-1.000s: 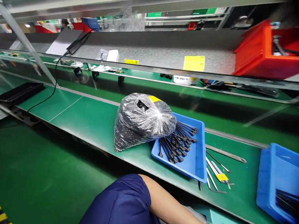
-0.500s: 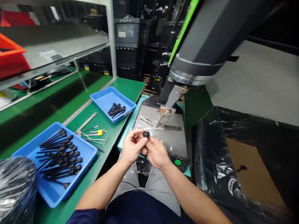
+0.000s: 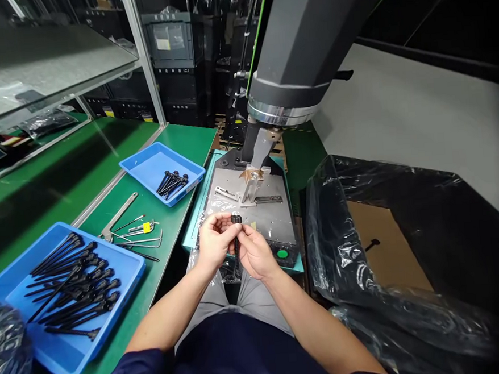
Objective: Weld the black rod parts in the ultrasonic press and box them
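A black bolt-shaped part [image 3: 236, 218] with a wide knobbed head stands upright between my hands, its long shaft pointing down. My left hand [image 3: 214, 243] pinches it just below the head with thumb and fingers. My right hand [image 3: 256, 252] is closed on the shaft from the other side; its fingertips partly cover it. Just beyond my hands is the steel bed of a press-like machine [image 3: 251, 212], with a metal fixture [image 3: 252, 188] under a grey blade-shaped tool [image 3: 262, 147].
Several similar black parts lie in a large blue tray [image 3: 70, 370] on the left and a smaller blue tray [image 3: 139, 160] farther back. Between them are hex keys [image 3: 144, 243] and a wrench [image 3: 121, 215]. At right stands a plastic-lined bin [image 3: 329, 227]; a green button [image 3: 282, 254] fronts the machine.
The view has swung right, so the trays and machine sit farther left. My hands still hold the black part, its head now seen more from the side.
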The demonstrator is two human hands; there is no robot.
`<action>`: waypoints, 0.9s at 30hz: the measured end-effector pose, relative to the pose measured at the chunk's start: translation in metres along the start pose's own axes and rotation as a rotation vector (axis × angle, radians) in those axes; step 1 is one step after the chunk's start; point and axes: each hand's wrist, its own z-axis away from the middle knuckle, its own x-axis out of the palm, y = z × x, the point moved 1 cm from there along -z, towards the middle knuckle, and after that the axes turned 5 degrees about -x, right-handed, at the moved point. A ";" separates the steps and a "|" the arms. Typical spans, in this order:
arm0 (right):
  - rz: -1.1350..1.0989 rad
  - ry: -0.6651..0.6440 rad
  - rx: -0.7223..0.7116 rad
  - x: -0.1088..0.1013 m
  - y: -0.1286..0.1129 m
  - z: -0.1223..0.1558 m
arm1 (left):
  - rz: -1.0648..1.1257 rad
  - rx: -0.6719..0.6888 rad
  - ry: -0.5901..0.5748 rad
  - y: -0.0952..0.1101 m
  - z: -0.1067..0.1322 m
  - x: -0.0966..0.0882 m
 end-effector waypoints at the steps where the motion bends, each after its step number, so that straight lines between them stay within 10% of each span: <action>1: -0.005 -0.001 -0.001 -0.001 0.000 0.000 | -0.019 0.005 0.021 -0.001 -0.001 0.001; 10: 0.048 0.076 -0.045 -0.028 -0.002 -0.010 | -0.443 0.268 -0.018 0.004 -0.024 0.004; 20: 0.313 0.199 -0.224 -0.080 -0.022 -0.048 | -0.660 0.310 -0.326 0.007 -0.089 0.032; 27: 0.549 0.397 -0.257 -0.131 -0.040 -0.063 | -0.722 0.456 -0.215 -0.002 -0.160 0.049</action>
